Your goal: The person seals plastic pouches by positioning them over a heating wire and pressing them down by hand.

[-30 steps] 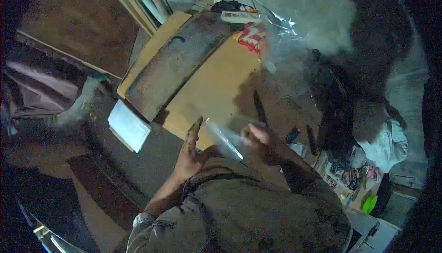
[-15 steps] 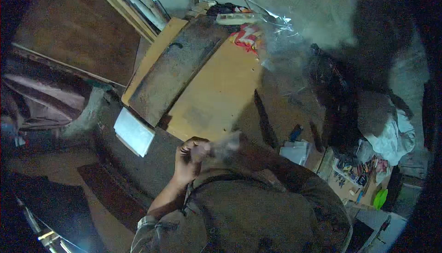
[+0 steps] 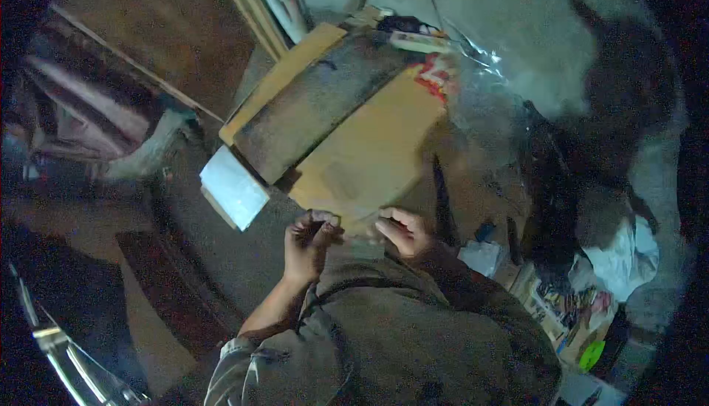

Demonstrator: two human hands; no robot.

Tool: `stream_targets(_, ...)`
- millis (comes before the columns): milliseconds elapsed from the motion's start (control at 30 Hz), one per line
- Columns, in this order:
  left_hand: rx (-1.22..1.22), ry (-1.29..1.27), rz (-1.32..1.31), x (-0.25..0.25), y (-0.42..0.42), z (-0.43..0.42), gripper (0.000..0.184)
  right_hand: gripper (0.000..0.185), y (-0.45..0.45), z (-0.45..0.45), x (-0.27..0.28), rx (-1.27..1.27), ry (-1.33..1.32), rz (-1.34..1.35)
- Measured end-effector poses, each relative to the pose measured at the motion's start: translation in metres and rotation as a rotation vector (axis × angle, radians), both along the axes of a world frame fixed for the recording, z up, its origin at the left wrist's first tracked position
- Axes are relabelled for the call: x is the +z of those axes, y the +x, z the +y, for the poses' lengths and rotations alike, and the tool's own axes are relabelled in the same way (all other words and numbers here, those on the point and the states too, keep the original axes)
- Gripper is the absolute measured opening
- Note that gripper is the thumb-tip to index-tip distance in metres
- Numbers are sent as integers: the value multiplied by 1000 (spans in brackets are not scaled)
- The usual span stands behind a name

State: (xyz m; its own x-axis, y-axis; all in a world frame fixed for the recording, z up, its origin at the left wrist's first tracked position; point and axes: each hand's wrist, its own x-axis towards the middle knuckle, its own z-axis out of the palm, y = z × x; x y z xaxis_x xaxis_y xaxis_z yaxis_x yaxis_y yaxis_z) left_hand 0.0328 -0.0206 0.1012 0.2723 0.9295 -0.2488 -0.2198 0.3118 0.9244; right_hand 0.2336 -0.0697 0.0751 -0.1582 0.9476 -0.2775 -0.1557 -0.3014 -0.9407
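Observation:
My left hand (image 3: 304, 247) is raised just in front of my body, fingers curled in a pinch. Facing it, my right hand (image 3: 408, 232) is also pinched, with thumb and forefinger pointing left. Between them spans a thin, see-through plastic piece (image 3: 362, 247), faint and blurred, that both hands appear to grip. Beyond the hands lies a yellow board (image 3: 377, 144), with a dark worn plank (image 3: 317, 107) along its left side. A stack of white sheets or packets (image 3: 235, 186) sits at the plank's near left corner.
A red and white packet (image 3: 432, 81) and clear plastic wrap (image 3: 480, 59) lie at the far end. To the right are a small clear packet (image 3: 481, 257), a white bag (image 3: 628, 258), mixed small items and a bright green object (image 3: 591, 355). Metal bars (image 3: 52, 339) show at lower left.
My right hand, blurred and close to the left before, has moved right, so the hands are farther apart with the clear piece between them. The whole view has shifted and turned slightly.

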Motion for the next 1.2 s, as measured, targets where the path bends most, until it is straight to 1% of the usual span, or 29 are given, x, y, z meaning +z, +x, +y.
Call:
stream_targets(33,22,2,-2,1,-7,-1,12,21,-4,1,4,-19,16,-42)
stream_targets(67,-18,35,34,3,-13,-1,12,19,-9,3,11,-34,-38,-61)
stream_targets(100,-58,67,69,7,-18,1,12,19,-15,4,14,-11,-36,-68)
stream_targets(167,-31,70,74,9,-28,0,15,17,-25,4,19,-54,-27,1)
stream_targets(200,-29,48,71,13,-33,-1,17,17,-33,5,24,-24,-25,-11)
stream_targets(233,-27,27,69,15,-40,-3,20,16,-44,4,30,-103,-7,-32)
stream_targets(267,-62,0,167,9,-51,-4,24,17,-53,5,34,-183,14,-50)
stream_targets(367,-38,9,100,20,-62,-9,25,16,-64,11,39,-133,57,-74)
stream_targets(400,-12,40,48,20,-62,-10,24,16,-69,14,46,-117,64,-78)
stream_targets(467,-10,56,26,23,-69,-9,23,14,-77,19,66,-76,27,-55)
stream_targets(500,-26,67,10,24,-72,-10,22,14,-78,21,67,-67,31,-58)
stream_targets(567,0,106,12,14,-78,-11,20,13,-79,25,66,45,135,-173)
stream_targets(633,-21,93,51,21,-85,-10,17,14,-83,22,56,14,119,-130)
stream_targets(667,34,34,-39,29,-85,-12,14,17,-86,21,51,-23,99,-83)
stream_targets(700,40,38,-43,25,-85,-12,14,17,-88,23,47,-16,103,-86)
stream_targets(767,124,85,-81,13,-88,-10,19,29,-92,26,43,-115,165,-171)
stream_targets(800,130,88,-83,12,-90,-8,19,29,-99,28,48,-108,169,-172)
stream_targets(867,145,124,-30,11,-93,-7,25,40,-112,28,65,-347,704,-711)
stream_targets(900,152,124,-30,9,-94,-6,25,40,-113,25,70,-340,706,-708)
stream_targets(967,142,142,8,2,-96,-7,27,47,-115,14,77,-112,705,-669)
stream_targets(1000,140,137,9,2,-95,-9,27,54,-119,12,81,47,558,-581)
stream_targets(1033,118,133,-15,4,-94,-10,28,54,-122,21,74,103,705,-586)
stream_targets(1100,94,132,-38,4,-91,-13,29,42,-128,26,72,196,705,-745)
stream_targets(1133,81,101,-89,1,-90,-16,29,42,-130,25,65,194,706,-745)
stream_targets(1167,68,71,-140,-2,-90,-18,29,34,-131,23,55,198,666,-703)
stream_targets(1200,46,114,-92,4,-95,-19,30,26,-133,21,50,199,624,-665)
